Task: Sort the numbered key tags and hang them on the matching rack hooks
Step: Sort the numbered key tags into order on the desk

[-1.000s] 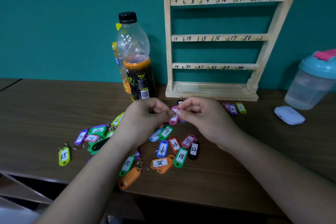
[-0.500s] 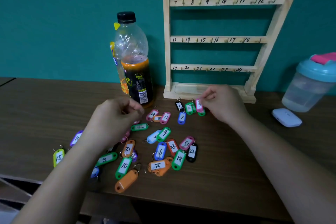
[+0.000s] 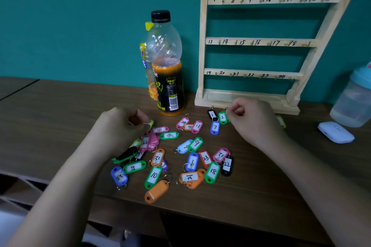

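**Head view.** Since the frame half a second earlier, the left hand (image 3: 120,128) has been lowered to the far edge of the heap of tags (image 3: 153,175). The heap is spread on the surface (image 3: 60,110) in front of the rack (image 3: 203,46) and to its left. The left grip is narrow: a yellow-green tag (image 3: 152,123) is pinched by its ring between thumb and forefinger.

The right hand (image 3: 255,124) has been kept just before the rack's base, but the pink tag held upright in it earlier is no longer seen. Its fingers are curled, and the fingertips (image 3: 230,112) are closed at the ring of green tag 2 (image 3: 222,117). Whether anything is held in that grip cannot be told. Tag 2 lies just before the rack's base, with black tag 1 (image 3: 211,114) beside it and blue tag 7 (image 3: 215,127) a little nearer the camera.

Whatever lies right of tag 2 is covered by the right hand, and only a yellow-green sliver (image 3: 281,122) shows past the wrist. Part of the heap is hidden under the left hand. Several labels are upside down or too blurred to be read. The rack's top is cut off by the frame, and rows 7–12, 13–18 and 19–24 can be read. A bottle (image 3: 167,86) stands left of the rack. A cup (image 3: 353,98) to the rack's right is cut off by the frame edge.
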Demonstrator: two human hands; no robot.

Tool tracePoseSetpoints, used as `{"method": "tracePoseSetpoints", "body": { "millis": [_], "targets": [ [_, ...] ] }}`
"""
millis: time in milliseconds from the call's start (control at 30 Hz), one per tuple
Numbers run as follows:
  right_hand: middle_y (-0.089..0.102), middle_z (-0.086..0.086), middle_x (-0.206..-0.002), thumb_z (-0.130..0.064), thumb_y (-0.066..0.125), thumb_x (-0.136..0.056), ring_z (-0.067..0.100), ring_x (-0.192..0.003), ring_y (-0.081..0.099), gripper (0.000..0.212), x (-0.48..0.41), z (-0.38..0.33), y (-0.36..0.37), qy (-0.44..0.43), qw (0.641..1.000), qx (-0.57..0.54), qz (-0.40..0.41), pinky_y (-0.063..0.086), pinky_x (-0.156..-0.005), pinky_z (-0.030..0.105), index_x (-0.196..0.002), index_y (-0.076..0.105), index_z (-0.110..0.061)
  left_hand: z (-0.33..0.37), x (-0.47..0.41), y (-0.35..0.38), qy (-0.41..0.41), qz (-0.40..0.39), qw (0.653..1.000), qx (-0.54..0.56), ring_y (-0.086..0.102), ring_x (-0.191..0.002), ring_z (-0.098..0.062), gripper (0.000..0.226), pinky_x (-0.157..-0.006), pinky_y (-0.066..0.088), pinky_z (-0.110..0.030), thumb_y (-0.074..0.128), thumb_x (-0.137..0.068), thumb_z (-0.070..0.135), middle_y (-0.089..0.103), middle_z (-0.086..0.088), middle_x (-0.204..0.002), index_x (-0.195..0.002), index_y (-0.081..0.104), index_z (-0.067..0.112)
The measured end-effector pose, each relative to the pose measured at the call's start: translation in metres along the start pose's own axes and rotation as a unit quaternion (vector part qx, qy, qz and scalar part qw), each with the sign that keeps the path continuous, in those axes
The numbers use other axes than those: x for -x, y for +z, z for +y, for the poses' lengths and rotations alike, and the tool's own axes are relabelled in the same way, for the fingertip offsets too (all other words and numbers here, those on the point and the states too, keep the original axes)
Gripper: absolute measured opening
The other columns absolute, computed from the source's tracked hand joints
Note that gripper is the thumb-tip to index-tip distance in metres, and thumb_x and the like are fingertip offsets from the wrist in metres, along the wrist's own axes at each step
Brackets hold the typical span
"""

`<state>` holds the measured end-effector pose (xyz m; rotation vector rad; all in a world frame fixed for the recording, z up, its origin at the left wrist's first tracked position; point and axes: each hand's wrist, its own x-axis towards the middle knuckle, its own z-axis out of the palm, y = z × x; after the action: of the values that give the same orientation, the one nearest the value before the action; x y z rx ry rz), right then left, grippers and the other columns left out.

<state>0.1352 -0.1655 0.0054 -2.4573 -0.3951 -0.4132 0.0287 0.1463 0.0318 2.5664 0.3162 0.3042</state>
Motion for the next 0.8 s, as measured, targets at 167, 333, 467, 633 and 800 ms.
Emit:
{"method": "tracePoseSetpoints", "body": {
  "millis": [167,333,467,633,800],
  "targets": [
    [0.067,-0.017,-0.079,-0.024,0.072,-0.096,-0.003,-0.073,0.061,0.007,0.018,-0.027,0.006,-0.043,0.999,-0.026,-0.019,0.036,-0.059,0.011,-0.091,0.076,-0.026,-0.005,0.002,-0.005,-0.005,-0.09,0.995,-0.047,0.063,-0.091,-0.002,0.012,-0.068,0.044,-0.021,0.082,-0.086,0.044,0.069,0.018,-0.098,-0.095,0.075,0.045],
    [0.064,-0.016,-0.078,-0.021,0.073,-0.095,-0.003,-0.085,0.059,0.008,0.032,-0.041,0.02,-0.092,0.994,-0.06,-0.024,0.039,-0.065,0.011,-0.089,0.074,-0.027,-0.001,0.011,-0.005,0.032,-0.102,0.993,-0.058,0.057,-0.089,0.003,0.017,-0.068,0.04,-0.014,0.082,-0.083,0.052,0.062,0.021,-0.101,-0.098,0.076,0.046],
    [0.064,-0.016,-0.078,-0.02,0.075,-0.094,0.0,-0.084,0.058,0.007,0.035,-0.039,0.025,-0.126,0.989,-0.068,-0.036,0.044,-0.071,0.019,-0.09,0.074,-0.026,0.005,0.015,-0.003,0.041,-0.115,0.989,-0.079,0.06,-0.091,-0.002,0.026,-0.068,0.043,-0.013,0.087,-0.078,0.045,0.064,0.017,-0.101,-0.1,0.075,0.044],
    [0.062,-0.019,-0.082,-0.021,0.075,-0.094,0.0,-0.088,0.057,0.007,0.035,-0.033,0.029,-0.128,0.988,-0.072,-0.052,0.043,-0.071,0.015,-0.091,0.073,-0.027,0.011,0.016,0.004,0.054,-0.098,0.988,-0.104,0.063,-0.09,-0.002,0.032,-0.069,0.046,-0.017,0.09,-0.075,0.045,0.071,0.014,-0.096,-0.102,0.075,0.036],
    [0.064,-0.017,-0.082,-0.019,0.074,-0.095,0.002,-0.087,0.059,0.009,0.036,-0.032,0.03,-0.139,0.984,-0.097,-0.063,0.049,-0.073,0.021,-0.092,0.073,-0.027,0.018,0.018,0.015,0.081,-0.062,0.986,-0.13,0.061,-0.093,-0.01,0.036,-0.076,0.051,-0.029,0.086,-0.077,0.049,0.066,0.013,-0.101,-0.104,0.068,0.035]
  ]
}}
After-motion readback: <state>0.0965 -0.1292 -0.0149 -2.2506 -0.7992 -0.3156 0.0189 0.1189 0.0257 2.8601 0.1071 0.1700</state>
